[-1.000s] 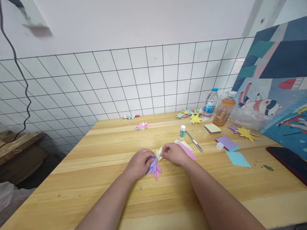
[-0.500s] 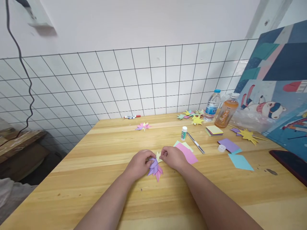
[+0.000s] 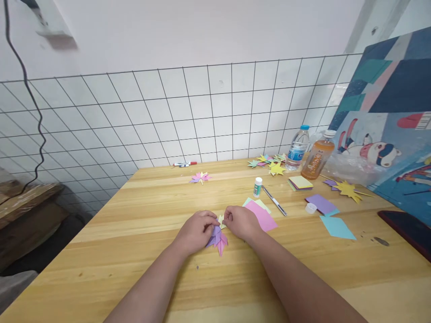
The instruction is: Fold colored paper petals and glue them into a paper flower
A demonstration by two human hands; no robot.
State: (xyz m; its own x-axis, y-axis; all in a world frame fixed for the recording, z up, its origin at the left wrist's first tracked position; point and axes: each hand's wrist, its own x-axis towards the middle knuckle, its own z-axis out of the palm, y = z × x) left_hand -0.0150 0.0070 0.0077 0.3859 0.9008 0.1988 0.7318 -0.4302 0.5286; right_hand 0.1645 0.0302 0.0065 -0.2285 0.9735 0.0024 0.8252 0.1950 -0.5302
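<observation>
A folded paper flower (image 3: 217, 240) with purple, pink and pale yellow petals lies low over the middle of the table, between my hands. My left hand (image 3: 197, 229) is closed on its purple side, thumb and fingers pinching the paper. On the other side, my right hand (image 3: 241, 221) pinches the pale yellow petal (image 3: 221, 221) at the flower's top. The fingers hide part of the flower. Just right of my right hand lies a pink paper sheet (image 3: 261, 216) over pale green and yellow ones. Behind it stands a glue stick (image 3: 257, 187), beside a pen (image 3: 274, 201).
Another paper flower (image 3: 201, 177) and markers (image 3: 185, 164) lie toward the wall. Right of them are a star pile (image 3: 276, 168), a water bottle (image 3: 298, 149), an orange drink bottle (image 3: 318, 157), a paper stack (image 3: 301, 183), a white cap (image 3: 310, 208) and a dark phone (image 3: 406, 233).
My left fingers have shifted slightly to the right over the flower's top. The flower and my right hand are nearly where they were.
</observation>
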